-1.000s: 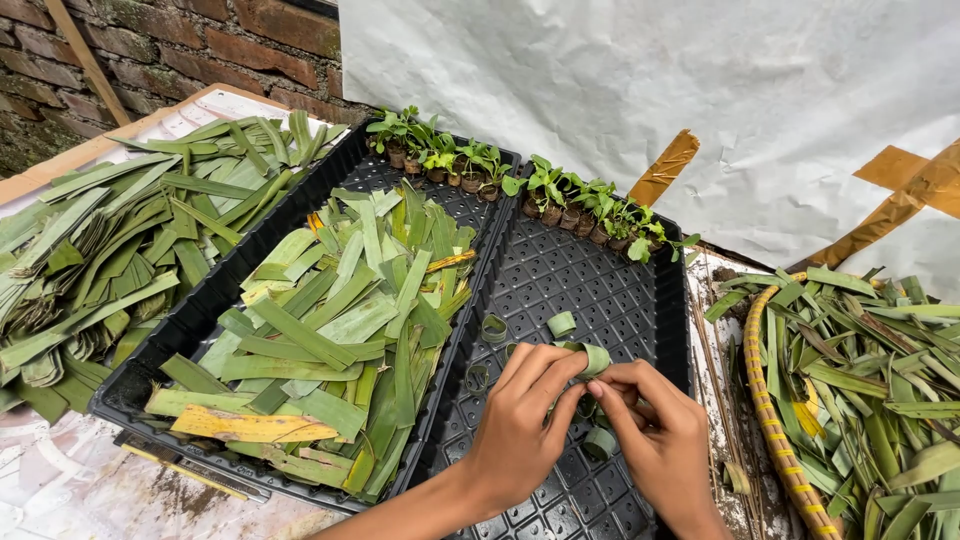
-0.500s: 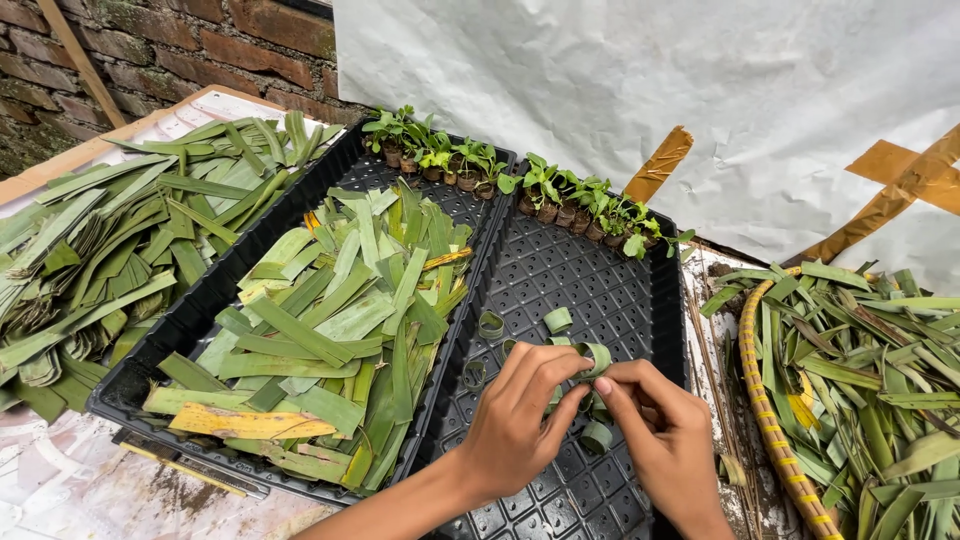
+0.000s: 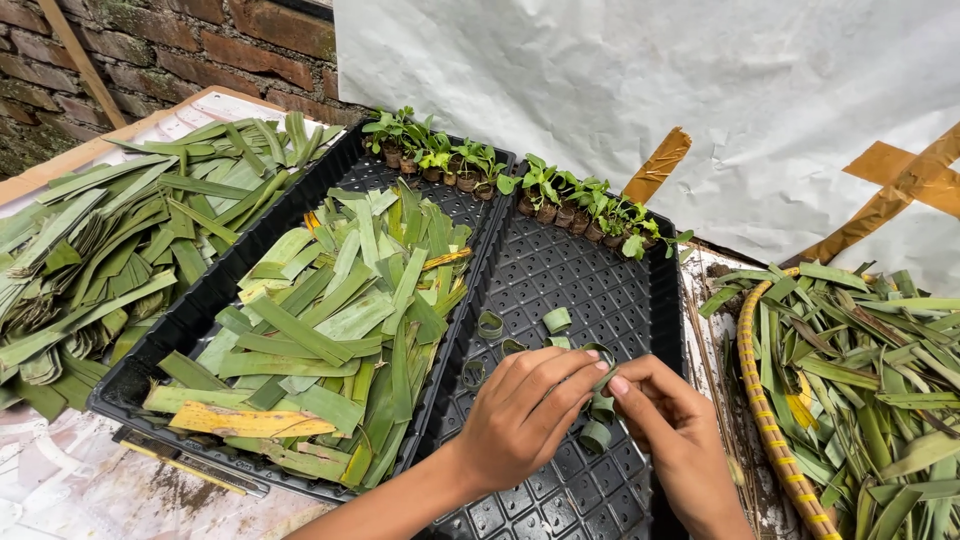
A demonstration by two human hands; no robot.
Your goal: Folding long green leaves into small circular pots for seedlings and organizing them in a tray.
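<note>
Cut leaves [image 3: 100, 250] lie heaped at the table's left edge; more fill the left tray [image 3: 200, 300]. Over the right tray [image 3: 580, 270], near its front edge, my left hand [image 3: 525, 415] and right hand [image 3: 670, 430] both pinch one leaf strip [image 3: 603, 382], apparently curled into a ring. It is light, pliable and tears easily: hold it at the overlap, fingertips only. Finished rings [image 3: 490, 325] lie nearby.

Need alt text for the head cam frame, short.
Two bare hands, left hand and right hand, pinch a green leaf strip over a black seed tray dotted with small leaf rings. A second tray holds cut leaf strips; seedlings line the far edge.
</note>
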